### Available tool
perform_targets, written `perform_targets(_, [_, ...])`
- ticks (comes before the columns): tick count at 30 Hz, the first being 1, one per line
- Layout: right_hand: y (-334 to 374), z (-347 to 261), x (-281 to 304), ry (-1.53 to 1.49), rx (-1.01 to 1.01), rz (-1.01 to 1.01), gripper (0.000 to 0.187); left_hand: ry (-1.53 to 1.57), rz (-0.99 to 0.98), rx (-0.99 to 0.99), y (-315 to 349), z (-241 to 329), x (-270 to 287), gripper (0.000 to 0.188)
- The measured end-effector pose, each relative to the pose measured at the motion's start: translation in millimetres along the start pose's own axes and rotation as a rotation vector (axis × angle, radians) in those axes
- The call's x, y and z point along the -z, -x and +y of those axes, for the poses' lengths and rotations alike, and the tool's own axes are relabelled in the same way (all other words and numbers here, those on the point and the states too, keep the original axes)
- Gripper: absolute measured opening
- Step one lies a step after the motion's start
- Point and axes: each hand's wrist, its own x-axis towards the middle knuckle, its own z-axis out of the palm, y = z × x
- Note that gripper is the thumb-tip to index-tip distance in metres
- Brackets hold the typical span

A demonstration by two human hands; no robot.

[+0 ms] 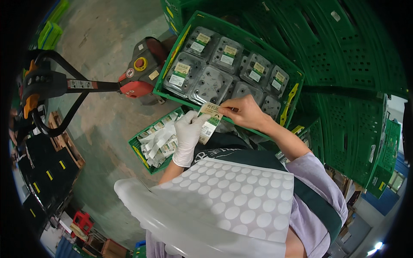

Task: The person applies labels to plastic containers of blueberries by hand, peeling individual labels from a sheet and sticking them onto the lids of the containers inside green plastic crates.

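My left hand, in a white glove, pinches the left side of a cream-and-green printed label. My bare right hand grips the same label near its upper right corner. Just beyond the hands sits a green crate of clear plastic clamshell boxes with dark contents. Several boxes, such as the labelled box at the left, carry similar labels. The lid of the nearer middle box is plain. Across my front lies a curling sheet of round white stickers, covering part of my left arm.
A smaller green crate of labels and crumpled white strips stands below my left hand. At left is a pallet truck with a red-and-black body and long handle. Green crates stack high at right. Dark crates occupy the far left.
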Motion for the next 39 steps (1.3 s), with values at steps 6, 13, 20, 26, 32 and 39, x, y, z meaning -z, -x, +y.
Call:
perform_targets(6, [-38.8,68.7,26.8,-0.171,-0.475,0.299,0.023,-0.030,-0.245,0.172,26.9,-5.8,19.9,0.017])
perform_targets(13, [-68.1,161.0,-74.2,0.327,-0.495,0.090,0.044,-0.002,-0.355,0.163,39.9,-44.6,45.2,0.024])
perform_targets(20, [-77.4,139.6,-88.6,0.644,-0.441,0.003,0.065,0.201,-0.116,0.204,41.8,-6.1,12.5,0.028])
perform_targets(26, [-21.5,48.5,-0.3,-0.278,-0.300,-0.025,0.041,0.277,-0.113,0.134,12.1,12.8,-4.3,0.023])
perform_targets(32, [46.1,12.4,3.9,0.013,-0.160,-0.003,0.030,0.367,-0.184,-0.304,11.6,17.9,-51.9,0.024])
perform_targets(39, [77.5,25.6,43.5,-0.065,-0.173,0.358,0.016,-0.153,-0.154,-0.233,30.3,30.3,-75.0,0.030])
